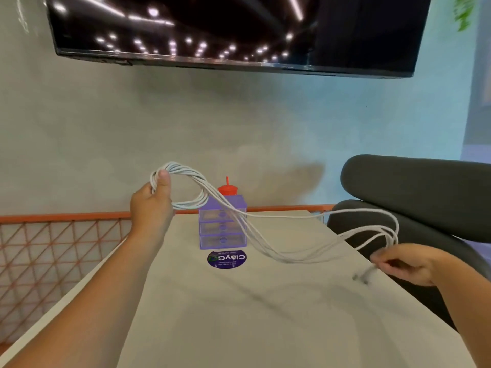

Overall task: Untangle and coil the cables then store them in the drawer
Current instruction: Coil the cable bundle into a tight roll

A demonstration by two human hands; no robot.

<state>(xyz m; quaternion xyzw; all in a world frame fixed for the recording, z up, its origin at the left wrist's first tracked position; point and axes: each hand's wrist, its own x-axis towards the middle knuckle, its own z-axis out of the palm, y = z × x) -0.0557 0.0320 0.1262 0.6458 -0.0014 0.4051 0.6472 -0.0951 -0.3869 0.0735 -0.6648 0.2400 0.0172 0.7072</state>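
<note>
A white cable [265, 244] hangs in the air above the table, stretched between both hands. My left hand [152, 201] is raised at the left and grips a coiled bundle of its loops, thumb on top. Several strands sag from there down to my right hand [406, 265], low at the right table edge, which pinches the strands near the blurred plug end [365, 277]. Behind the cable stands a small purple drawer unit [222, 226] with three clear drawers, all closed.
The pale table [239, 314] carries a round purple sticker [226, 259] in front of the drawers. A red-lidded cup [227, 189] stands behind the unit. A dark chair [414, 203] is close at the right, an orange mesh railing [61, 235] at the left.
</note>
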